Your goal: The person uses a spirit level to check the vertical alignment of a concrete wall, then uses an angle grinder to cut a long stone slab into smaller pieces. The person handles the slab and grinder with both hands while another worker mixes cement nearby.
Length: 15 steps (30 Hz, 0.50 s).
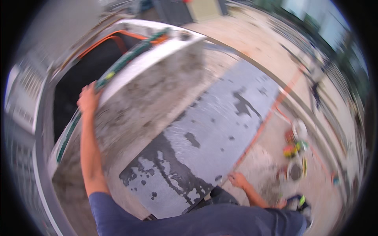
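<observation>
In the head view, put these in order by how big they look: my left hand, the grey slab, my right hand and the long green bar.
Largest to smallest:
1. Grey slab
2. Long green bar, lengthy but thin
3. Left hand
4. Right hand

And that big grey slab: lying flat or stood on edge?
Lying flat: the grey slab shows its broad, dark-blotched face upward, with the right hand close by its long edge.
</observation>
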### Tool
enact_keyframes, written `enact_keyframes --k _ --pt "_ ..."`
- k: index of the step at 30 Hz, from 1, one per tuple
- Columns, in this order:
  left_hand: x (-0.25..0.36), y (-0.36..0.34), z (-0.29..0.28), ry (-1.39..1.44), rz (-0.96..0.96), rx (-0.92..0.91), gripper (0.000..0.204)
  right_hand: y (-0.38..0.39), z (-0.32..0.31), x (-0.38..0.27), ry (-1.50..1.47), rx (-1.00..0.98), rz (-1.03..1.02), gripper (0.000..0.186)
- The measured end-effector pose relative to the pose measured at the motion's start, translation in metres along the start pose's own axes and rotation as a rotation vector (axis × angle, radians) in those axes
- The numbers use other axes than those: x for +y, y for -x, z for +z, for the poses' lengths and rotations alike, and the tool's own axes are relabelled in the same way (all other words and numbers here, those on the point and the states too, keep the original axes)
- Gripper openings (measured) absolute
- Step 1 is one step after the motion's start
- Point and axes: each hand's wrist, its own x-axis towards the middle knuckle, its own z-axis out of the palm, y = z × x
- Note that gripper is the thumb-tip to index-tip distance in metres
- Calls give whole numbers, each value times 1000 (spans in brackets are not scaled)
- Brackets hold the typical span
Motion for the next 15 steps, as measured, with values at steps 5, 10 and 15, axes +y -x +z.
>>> enact_keyframes --k 5,10,15 --pt "-3 -11 21 -20 -32 -81 65 61 22 4 -62 18 105 36" --pt "-5 -36 38 -13 11 -146 77 103 55 18 -157 -29 225 38" --pt "-26 -70 62 270 83 -295 85 128 70 55 -19 -74 257 38"
